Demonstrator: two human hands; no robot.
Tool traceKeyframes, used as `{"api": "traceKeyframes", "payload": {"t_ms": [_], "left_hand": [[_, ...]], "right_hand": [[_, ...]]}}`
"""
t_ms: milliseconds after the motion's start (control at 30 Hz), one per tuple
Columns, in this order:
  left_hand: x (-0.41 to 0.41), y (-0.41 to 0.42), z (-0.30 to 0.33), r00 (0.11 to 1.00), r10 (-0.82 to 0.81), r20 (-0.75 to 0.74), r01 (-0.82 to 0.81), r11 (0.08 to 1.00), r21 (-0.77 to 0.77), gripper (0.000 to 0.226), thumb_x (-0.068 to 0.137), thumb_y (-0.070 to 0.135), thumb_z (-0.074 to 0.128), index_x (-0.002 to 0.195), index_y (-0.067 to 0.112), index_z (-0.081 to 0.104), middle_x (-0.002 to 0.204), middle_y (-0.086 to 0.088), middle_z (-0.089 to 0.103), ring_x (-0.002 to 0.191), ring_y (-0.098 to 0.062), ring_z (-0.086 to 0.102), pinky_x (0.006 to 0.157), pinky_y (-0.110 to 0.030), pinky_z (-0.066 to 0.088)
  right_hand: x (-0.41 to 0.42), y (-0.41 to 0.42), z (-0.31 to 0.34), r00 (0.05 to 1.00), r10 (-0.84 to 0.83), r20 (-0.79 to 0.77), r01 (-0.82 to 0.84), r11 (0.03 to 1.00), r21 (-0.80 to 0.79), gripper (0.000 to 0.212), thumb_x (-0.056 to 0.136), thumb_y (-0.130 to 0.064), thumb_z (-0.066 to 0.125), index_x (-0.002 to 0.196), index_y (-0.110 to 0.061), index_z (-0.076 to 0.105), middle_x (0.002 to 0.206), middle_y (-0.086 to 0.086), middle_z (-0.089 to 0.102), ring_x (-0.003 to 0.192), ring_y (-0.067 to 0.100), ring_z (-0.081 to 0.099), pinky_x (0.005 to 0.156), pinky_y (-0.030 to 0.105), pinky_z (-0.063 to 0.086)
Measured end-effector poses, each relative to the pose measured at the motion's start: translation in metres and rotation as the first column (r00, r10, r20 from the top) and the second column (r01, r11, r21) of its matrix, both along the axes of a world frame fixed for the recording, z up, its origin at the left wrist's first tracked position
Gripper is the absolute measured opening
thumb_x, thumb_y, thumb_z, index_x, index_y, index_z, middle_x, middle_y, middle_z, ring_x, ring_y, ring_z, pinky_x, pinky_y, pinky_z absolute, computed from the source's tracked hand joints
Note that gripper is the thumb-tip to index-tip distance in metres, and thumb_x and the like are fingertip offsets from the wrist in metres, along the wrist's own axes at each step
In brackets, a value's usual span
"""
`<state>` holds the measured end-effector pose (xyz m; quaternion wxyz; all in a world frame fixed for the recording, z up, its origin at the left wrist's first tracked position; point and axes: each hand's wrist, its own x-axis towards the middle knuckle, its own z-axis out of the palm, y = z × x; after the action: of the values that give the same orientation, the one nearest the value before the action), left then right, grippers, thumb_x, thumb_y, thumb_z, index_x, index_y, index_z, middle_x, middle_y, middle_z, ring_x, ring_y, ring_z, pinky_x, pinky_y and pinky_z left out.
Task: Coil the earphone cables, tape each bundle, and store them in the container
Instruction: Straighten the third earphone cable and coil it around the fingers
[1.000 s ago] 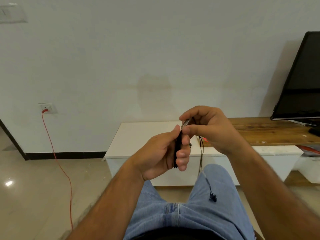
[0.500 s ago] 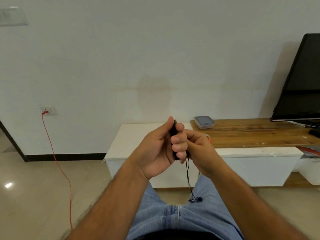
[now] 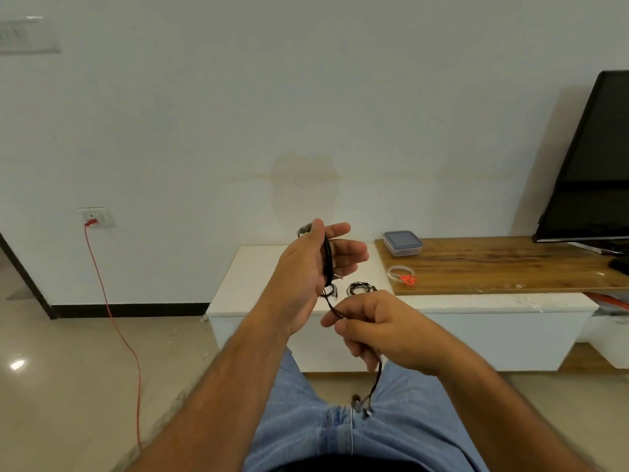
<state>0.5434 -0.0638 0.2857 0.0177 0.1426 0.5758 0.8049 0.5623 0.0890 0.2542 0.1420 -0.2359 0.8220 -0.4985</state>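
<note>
My left hand (image 3: 311,267) is raised with its fingers extended, and loops of a black earphone cable (image 3: 328,264) run around them; the metal plug sticks out above my thumb. My right hand (image 3: 377,327) sits lower and to the right, pinching the loose end of that cable. The earbuds (image 3: 362,405) dangle from it above my lap. A coiled black earphone bundle (image 3: 360,288) lies on the white cabinet (image 3: 252,277). A clear lidded container (image 3: 402,243) stands on the wooden top (image 3: 493,264), with a tape roll (image 3: 398,270) and red scissors (image 3: 407,279) in front of it.
A black television (image 3: 592,172) stands at the right end of the wooden top. A red cord (image 3: 115,321) hangs from a wall socket (image 3: 94,217) down to the tiled floor at left. My jeans-clad legs fill the bottom of the view.
My hands have come apart: the right one dropped down and right, drawing out the cable, while the left one lifted and spread its fingers. The coiled bundle, tape and scissors came into view.
</note>
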Motion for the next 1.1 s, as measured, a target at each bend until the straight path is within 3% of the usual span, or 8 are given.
{"api": "traceKeyframes", "payload": {"t_ms": [167,267,367,433,533,667,833,1100], "left_hand": [[0.0,-0.003,-0.004,0.994,0.106,-0.035,-0.111,0.957,-0.268,0.041,0.106,0.034,0.026,0.111,0.012,0.061,0.089,-0.006,0.073,0.085,-0.017,0.07,0.082,-0.028,0.055],[0.003,-0.004,-0.008,0.997,0.071,0.031,-0.053,0.914,-0.402,0.037,0.106,0.032,0.029,0.103,0.014,0.062,0.085,-0.001,0.071,0.079,-0.01,0.066,0.074,-0.02,0.052],[0.006,-0.002,-0.011,0.994,0.037,0.105,0.017,0.885,-0.465,0.036,0.105,0.03,0.034,0.101,0.009,0.063,0.082,-0.002,0.068,0.071,-0.005,0.065,0.064,-0.015,0.05],[0.007,-0.001,-0.012,0.994,-0.014,0.112,0.071,0.847,-0.527,0.04,0.106,0.029,0.032,0.099,0.005,0.063,0.081,-0.005,0.07,0.069,-0.007,0.066,0.064,-0.019,0.053],[0.009,-0.001,-0.013,0.989,-0.071,0.131,0.135,0.8,-0.585,0.044,0.106,0.033,0.029,0.094,0.007,0.062,0.079,-0.007,0.071,0.071,-0.015,0.067,0.076,-0.03,0.056],[0.013,-0.003,-0.015,0.951,-0.181,0.252,0.284,0.836,-0.47,0.047,0.103,0.045,0.03,0.09,0.01,0.058,0.068,-0.003,0.06,0.063,-0.017,0.058,0.068,-0.031,0.053],[0.018,0.001,-0.011,0.868,-0.362,0.341,0.454,0.857,-0.244,0.049,0.1,0.054,0.028,0.076,0.014,0.046,0.059,0.001,0.04,0.053,-0.015,0.042,0.062,-0.03,0.047],[0.025,0.002,-0.007,0.815,-0.499,0.294,0.548,0.829,-0.114,0.043,0.095,0.051,0.034,0.068,0.019,0.04,0.057,0.001,0.037,0.05,-0.014,0.04,0.061,-0.029,0.048]], "right_hand": [[0.003,0.005,0.015,0.98,-0.078,-0.182,0.089,0.995,0.051,0.017,0.099,-0.026,0.056,0.097,-0.019,0.071,0.056,-0.008,0.052,0.047,0.004,0.044,0.048,0.022,0.042],[0.0,0.01,0.024,0.921,-0.07,-0.383,0.15,0.971,0.185,0.017,0.094,-0.03,0.062,0.083,-0.024,0.072,0.05,-0.013,0.051,0.047,0.004,0.044,0.052,0.021,0.035],[-0.004,0.015,0.034,0.879,-0.038,-0.475,0.226,0.911,0.345,0.014,0.091,-0.029,0.061,0.084,-0.028,0.073,0.054,-0.026,0.055,0.053,-0.001,0.05,0.05,0.016,0.032],[-0.005,0.018,0.043,0.879,-0.011,-0.477,0.228,0.888,0.399,0.013,0.09,-0.026,0.062,0.085,-0.029,0.073,0.056,-0.034,0.054,0.055,-0.006,0.052,0.048,0.015,0.034],[-0.008,0.025,0.055,0.874,0.015,-0.486,0.215,0.884,0.415,0.009,0.089,-0.025,0.066,0.09,-0.031,0.073,0.058,-0.022,0.059,0.06,-0.009,0.056,0.051,0.012,0.042],[-0.015,0.034,0.065,0.874,-0.011,-0.486,0.177,0.938,0.299,0.006,0.088,-0.024,0.072,0.092,-0.028,0.074,0.076,-0.014,0.07,0.07,-0.003,0.064,0.064,0.012,0.05],[-0.025,0.038,0.064,0.896,-0.042,-0.442,0.086,0.993,0.081,0.01,0.086,-0.015,0.074,0.09,-0.025,0.075,0.083,-0.011,0.073,0.078,0.0,0.068,0.071,0.012,0.05],[-0.045,0.039,0.039,0.96,-0.069,-0.271,-0.035,0.932,-0.36,0.017,0.085,0.004,0.065,0.085,-0.011,0.074,0.069,-0.001,0.068,0.066,0.013,0.058,0.065,0.021,0.051]]}}
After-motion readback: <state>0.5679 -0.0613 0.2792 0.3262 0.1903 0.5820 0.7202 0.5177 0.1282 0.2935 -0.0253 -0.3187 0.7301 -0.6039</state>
